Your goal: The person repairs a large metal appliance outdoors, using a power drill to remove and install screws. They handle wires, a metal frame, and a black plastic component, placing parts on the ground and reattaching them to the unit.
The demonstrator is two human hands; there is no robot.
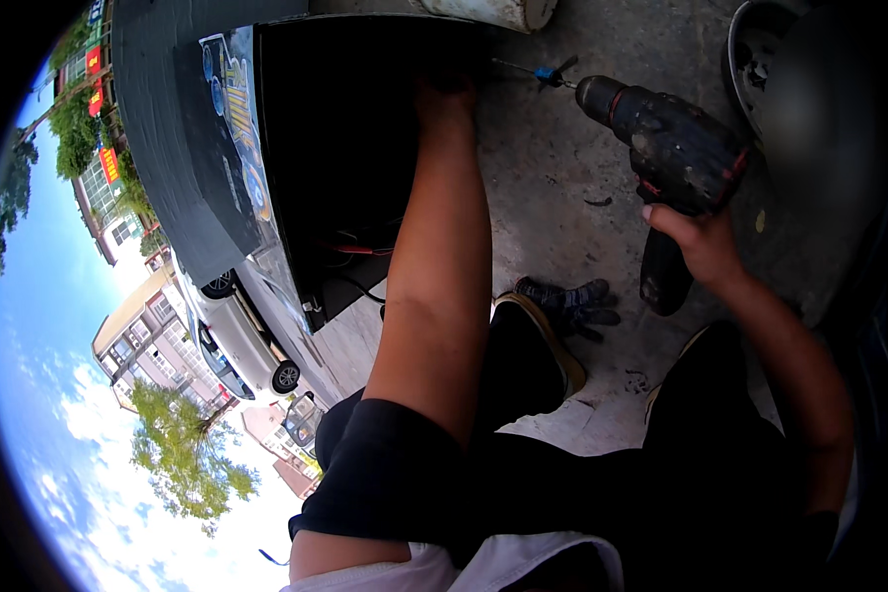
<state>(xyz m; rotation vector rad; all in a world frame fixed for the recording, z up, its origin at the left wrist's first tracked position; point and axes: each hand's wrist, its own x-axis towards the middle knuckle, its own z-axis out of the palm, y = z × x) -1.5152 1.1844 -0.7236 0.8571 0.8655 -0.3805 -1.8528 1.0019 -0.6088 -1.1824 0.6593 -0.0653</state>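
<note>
My right hand (699, 242) is wrapped around the handle of a black cordless drill (676, 138) with red accents. From its chuck a thin bit points left, and a small blue piece with dark wing-like ends (547, 75) sits on the shaft. My left arm reaches up into the dark opening of a box-like black cabinet (259, 148), whose side carries a colourful sticker. The left hand (447, 104) is deep in shadow there, so its fingers and anything in them are hidden. The bit's tip comes close to that shadowed area.
A dark patterned work glove (572, 304) lies on the concrete floor (553, 207) beside my shoe (543, 340). A round metal basin (735, 69) stands at the far right, a pale bucket (508, 10) at the top. Red and black wires (360, 250) hang in the cabinet opening. Outside, a white car (237, 340) is parked.
</note>
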